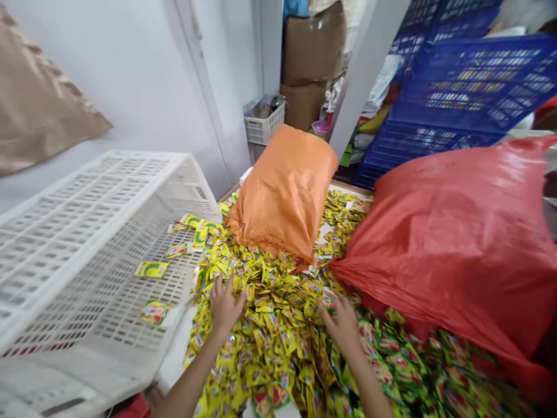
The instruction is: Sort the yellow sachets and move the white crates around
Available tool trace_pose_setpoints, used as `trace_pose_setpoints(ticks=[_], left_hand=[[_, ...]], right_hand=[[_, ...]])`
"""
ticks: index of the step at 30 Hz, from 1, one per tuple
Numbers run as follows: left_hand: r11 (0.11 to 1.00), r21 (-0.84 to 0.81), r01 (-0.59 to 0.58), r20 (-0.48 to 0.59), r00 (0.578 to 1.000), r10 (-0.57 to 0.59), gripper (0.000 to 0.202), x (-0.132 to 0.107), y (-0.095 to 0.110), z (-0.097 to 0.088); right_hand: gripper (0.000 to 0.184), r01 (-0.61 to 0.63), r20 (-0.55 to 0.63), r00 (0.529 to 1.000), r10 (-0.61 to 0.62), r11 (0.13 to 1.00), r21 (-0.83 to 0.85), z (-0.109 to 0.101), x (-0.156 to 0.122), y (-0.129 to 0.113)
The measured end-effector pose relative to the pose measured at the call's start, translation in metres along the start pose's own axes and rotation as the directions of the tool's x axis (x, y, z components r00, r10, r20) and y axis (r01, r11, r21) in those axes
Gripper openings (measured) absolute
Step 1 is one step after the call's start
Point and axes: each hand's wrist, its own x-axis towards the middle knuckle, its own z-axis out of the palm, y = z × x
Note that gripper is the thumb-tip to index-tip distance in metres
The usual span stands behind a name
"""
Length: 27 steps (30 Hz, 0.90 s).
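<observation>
Yellow packets (278, 334): loose heap, near centre, spreading far.
Green packets (404, 366): near right, adjoining the yellow.
Right hand (342, 322): fingers spread, over the heap.
Left hand (224, 306): fingers spread wide, over the heap's left part.
White crate (91, 188): left, on its side, few packets inside.
Red sack (456, 232): right.
Orange sack (287, 186): far centre, on the heap.

Obstacles: white perforated plastic crate (82, 194), left; plump orange woven sack (287, 186), far centre; bulging red plastic sack (452, 232), right. Free: air above heap of small yellow packets (272, 310); crate's right-facing mouth.
</observation>
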Motion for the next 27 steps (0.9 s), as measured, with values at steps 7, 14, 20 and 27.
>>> trace_pose_setpoints(ticks=[7,14,20,27], left_hand=[[0.996,-0.031,0.081,0.208,0.975,-0.073,0.054,-0.011,-0.045,0.015],[0.978,-0.195,0.078,0.348,0.937,-0.005,0.066,-0.067,-0.064,0.019],[0.96,-0.241,0.145,0.356,0.933,-0.052,0.074,-0.087,-0.078,0.014],[0.711,-0.595,0.374,0.396,0.907,-0.145,0.052,-0.144,-0.127,-0.01]], right_hand=[[0.058,0.059,0.293,0.955,-0.037,0.996,-0.067,0.067,0.027,-0.118],[0.053,0.211,0.365,0.92,-0.142,0.964,-0.159,0.059,-0.005,-0.107],[0.054,0.153,0.108,0.984,-0.139,0.979,-0.136,0.081,0.015,-0.164],[0.046,0.259,0.131,0.951,-0.282,0.952,0.163,0.126,0.03,-0.256]])
